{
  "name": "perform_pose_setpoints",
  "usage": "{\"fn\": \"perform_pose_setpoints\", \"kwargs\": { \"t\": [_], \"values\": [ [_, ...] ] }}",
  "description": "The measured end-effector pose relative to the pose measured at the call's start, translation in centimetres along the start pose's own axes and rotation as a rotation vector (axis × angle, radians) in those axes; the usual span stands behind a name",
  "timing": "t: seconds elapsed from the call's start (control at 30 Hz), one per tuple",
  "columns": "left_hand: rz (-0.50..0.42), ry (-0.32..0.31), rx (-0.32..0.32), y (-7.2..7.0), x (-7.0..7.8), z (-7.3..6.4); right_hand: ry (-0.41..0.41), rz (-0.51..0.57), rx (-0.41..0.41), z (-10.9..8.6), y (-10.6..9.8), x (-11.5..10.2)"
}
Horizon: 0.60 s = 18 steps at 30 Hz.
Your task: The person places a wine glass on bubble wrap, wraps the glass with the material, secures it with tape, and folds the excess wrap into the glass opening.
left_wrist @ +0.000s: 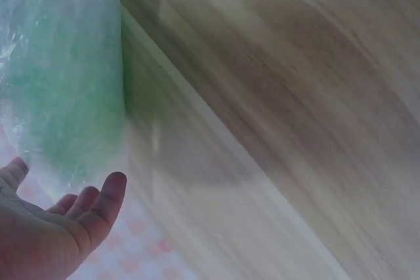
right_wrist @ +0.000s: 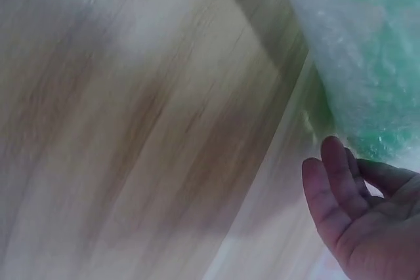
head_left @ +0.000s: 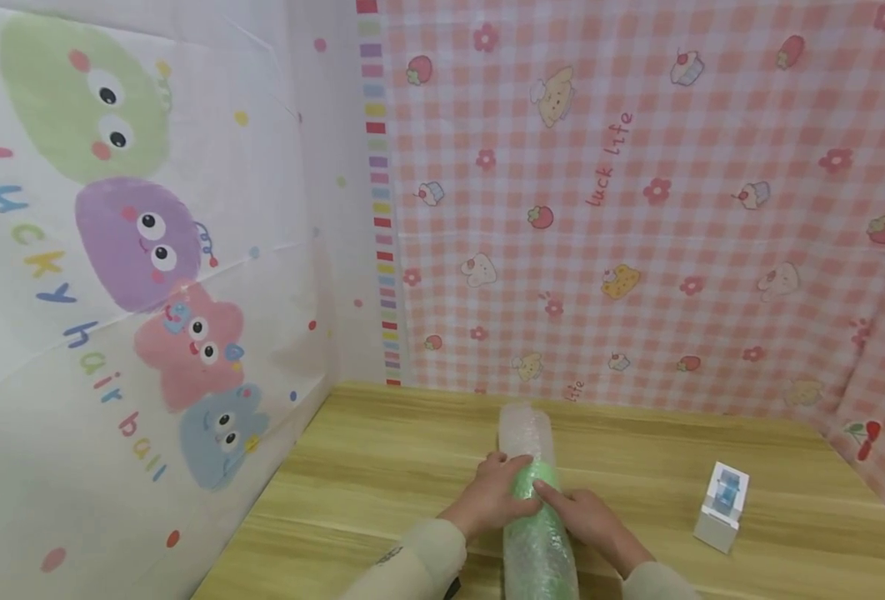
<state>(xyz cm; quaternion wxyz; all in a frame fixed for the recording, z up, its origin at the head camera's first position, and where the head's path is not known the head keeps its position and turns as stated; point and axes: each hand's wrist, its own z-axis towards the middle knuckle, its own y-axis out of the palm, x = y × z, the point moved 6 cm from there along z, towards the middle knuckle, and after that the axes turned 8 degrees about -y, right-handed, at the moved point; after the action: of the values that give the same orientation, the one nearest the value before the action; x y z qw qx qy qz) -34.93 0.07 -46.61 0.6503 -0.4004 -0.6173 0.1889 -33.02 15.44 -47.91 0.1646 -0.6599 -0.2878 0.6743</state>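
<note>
two hands (head_left: 491,497) touch one bubble-wrapped bundle (head_left: 538,546).

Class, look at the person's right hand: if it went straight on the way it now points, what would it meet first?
The bubble-wrapped green bundle, which the right hand already seems to touch. Depth is unclear, so how firm that contact is cannot be told.

Long bubble-wrapped bundle (head_left: 538,542), green inside, colourless toward far end; lying lengthwise on wood-grain table (head_left: 382,467).

Near end of bubble-wrapped bundle (head_left: 540,546) cropped
</note>
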Motion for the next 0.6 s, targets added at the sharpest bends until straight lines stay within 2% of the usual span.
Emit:
{"fn": "perform_pose_setpoints", "kwargs": {
  "t": [0.07,0.17,0.37,0.47,0.6],
  "values": [
    [0.035,0.010,0.011,0.1,0.3,0.0,0.004,0.012,-0.009,0.0,0.1,0.3],
    [0.053,0.014,-0.010,0.1,0.5,0.0,0.009,0.053,-0.017,0.0,0.1,0.6],
    [0.002,0.015,-0.090,-0.2,0.5,0.4,0.008,0.191,-0.119,-0.3,-0.2,0.8],
    [-0.015,0.021,-0.100,-0.1,0.5,0.6,-0.004,0.234,-0.177,-0.3,-0.2,1.0],
    [-0.016,0.016,-0.095,0.3,0.4,0.7,-0.031,0.280,-0.214,-0.4,0.0,1.4]
  ]
}}
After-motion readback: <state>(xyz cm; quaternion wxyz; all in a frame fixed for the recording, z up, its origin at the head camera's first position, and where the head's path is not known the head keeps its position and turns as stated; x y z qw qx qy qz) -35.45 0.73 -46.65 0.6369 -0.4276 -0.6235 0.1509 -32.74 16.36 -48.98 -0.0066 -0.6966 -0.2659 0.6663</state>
